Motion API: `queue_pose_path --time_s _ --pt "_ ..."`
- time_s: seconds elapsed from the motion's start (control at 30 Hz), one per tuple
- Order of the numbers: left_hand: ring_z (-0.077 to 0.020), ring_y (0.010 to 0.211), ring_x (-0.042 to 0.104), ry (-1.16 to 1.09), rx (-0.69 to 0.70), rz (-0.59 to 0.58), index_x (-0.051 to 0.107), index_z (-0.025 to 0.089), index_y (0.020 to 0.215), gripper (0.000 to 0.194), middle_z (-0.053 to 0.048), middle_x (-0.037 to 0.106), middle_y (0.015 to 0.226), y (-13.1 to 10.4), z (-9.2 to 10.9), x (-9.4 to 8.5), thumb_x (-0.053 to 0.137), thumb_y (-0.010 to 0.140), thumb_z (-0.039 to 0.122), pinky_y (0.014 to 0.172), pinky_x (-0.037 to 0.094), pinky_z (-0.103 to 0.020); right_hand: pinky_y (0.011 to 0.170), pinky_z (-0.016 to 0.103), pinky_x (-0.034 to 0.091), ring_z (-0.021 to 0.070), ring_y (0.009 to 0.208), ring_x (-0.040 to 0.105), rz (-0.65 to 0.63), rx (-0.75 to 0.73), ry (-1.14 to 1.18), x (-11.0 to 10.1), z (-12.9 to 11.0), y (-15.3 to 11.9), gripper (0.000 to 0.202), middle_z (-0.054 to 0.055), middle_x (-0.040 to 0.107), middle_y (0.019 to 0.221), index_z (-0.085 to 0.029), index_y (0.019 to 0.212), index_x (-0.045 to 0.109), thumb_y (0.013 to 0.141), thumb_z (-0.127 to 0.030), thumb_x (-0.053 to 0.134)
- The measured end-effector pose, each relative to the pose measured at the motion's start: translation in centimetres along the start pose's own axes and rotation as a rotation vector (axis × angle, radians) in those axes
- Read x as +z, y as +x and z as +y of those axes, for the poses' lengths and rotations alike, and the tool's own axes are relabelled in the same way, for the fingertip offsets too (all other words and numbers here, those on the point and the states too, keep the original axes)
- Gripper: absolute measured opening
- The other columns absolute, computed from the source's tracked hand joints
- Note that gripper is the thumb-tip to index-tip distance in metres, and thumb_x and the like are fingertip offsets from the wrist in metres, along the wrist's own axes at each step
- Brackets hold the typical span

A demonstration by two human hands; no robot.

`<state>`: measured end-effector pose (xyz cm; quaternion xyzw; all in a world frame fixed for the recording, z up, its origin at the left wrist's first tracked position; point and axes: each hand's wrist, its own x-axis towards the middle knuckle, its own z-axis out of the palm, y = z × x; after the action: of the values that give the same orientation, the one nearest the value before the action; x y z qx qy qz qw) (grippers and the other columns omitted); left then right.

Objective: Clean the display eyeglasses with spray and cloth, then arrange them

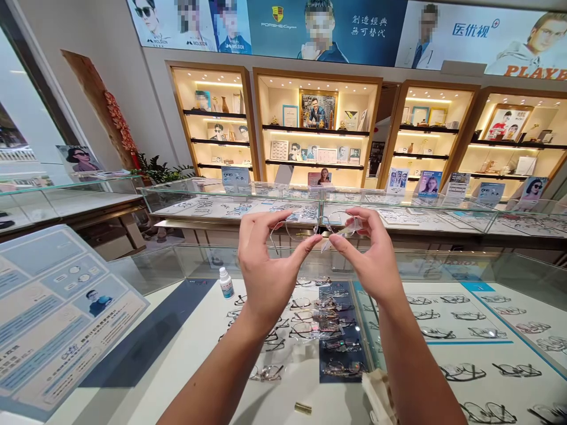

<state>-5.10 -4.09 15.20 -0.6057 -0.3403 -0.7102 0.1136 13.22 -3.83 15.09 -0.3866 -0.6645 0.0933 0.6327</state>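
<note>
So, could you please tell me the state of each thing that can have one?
Eyeglasses, held up
Left hand, pinching one side
Right hand, pinching the other side
White bottle, upright, capped
Cloth, bunched up
Golden piece, lying down
Displayed glasses, laid in rows
Wall shelves, lit

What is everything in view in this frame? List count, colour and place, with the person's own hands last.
held glasses: one pair, clear lenses, raised at centre
bottle: one, white with blue label, left of centre
display glasses: many, mixed colours, below centre and right
small metallic piece: one, gold, bottom centre
cloth: one, cream, bottom, right of centre
printed sheet: one, pale blue and white, left
far glass case: one row, pale, mid-distance
lit shelf units: four, wood-framed, background
wall posters: several, mostly blue and white, top
plant: green, back left
left hand: one, bare, holding the glasses
right hand: one, bare, holding the glasses
</note>
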Motion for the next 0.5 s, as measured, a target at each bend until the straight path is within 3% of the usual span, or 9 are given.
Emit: queue_pose_path --time_s 0.17,0.5 --pt "-0.0233 0.102 0.064 -0.004 -0.010 -0.014 0.070 0.025 0.116 0.047 -0.006 0.067 0.110 0.1 -0.2 -0.1 0.092 0.079 0.044 0.093 0.056 -0.041 0.105 0.051 0.051 0.0272 0.116 0.064 0.007 -0.020 -0.010 0.0 -0.1 0.0 0.044 0.005 0.068 0.125 -0.033 0.126 0.062 0.088 -0.045 0.079" --pt "-0.0246 0.105 0.068 -0.079 -0.180 -0.198 0.068 0.027 0.118 0.051 -0.007 0.073 0.112 0.4 -1.8 0.2 0.090 0.078 0.049 0.092 0.055 -0.042 0.103 0.052 0.050 0.0288 0.114 0.063 0.163 -0.148 -0.178 -0.1 -1.5 -0.5 0.039 0.004 0.066 0.121 -0.034 0.123 0.064 0.088 -0.041 0.079"
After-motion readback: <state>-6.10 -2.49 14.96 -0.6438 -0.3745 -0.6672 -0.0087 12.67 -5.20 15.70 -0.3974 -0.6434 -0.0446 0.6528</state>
